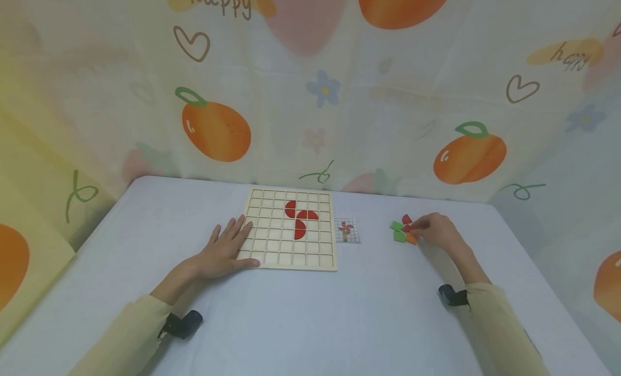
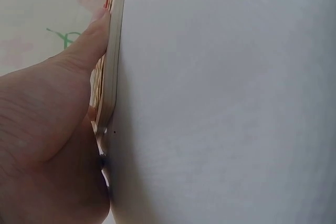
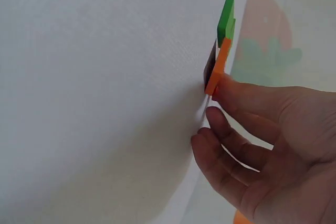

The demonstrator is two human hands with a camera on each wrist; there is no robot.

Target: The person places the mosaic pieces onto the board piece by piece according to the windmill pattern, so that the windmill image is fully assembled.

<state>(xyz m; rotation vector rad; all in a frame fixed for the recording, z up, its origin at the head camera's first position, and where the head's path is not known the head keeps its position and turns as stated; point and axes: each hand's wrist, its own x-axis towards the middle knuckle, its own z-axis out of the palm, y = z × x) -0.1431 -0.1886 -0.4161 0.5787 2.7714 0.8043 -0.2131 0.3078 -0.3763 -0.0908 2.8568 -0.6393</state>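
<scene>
On the far left, a beige sleeve (image 1: 123,335) ends near a black wrist camera (image 1: 183,325). Beyond it, the left hand (image 1: 218,255) lies with its fingers straight and spread apart, the fingertips on the left edge of a wooden board (image 1: 271,259) and the thumb on its near left corner. This hand is not clamped on anything.

The board lies flat on the white table (image 1: 310,322) and is split into small squares by a grid. Three red half-round shapes (image 1: 300,229) sit in the grid around the middle of the board: one upper left, one to the right, one lower. Just beside the board's right edge lies a small card (image 1: 353,235), printed with a grid and a red, orange and green figure.

Farther right, well apart from the board, is a loose cluster of pieces: two green pieces (image 1: 399,236) on its left side, a red wedge (image 1: 406,218) at the far side, a red piece (image 1: 407,228) in the middle and an orange piece (image 1: 411,239) at the near side. The right hand (image 1: 436,229) reaches in with bent fingers, thumb and fingertips at the middle red piece; whether they are clamped on it, I cannot tell.
</scene>
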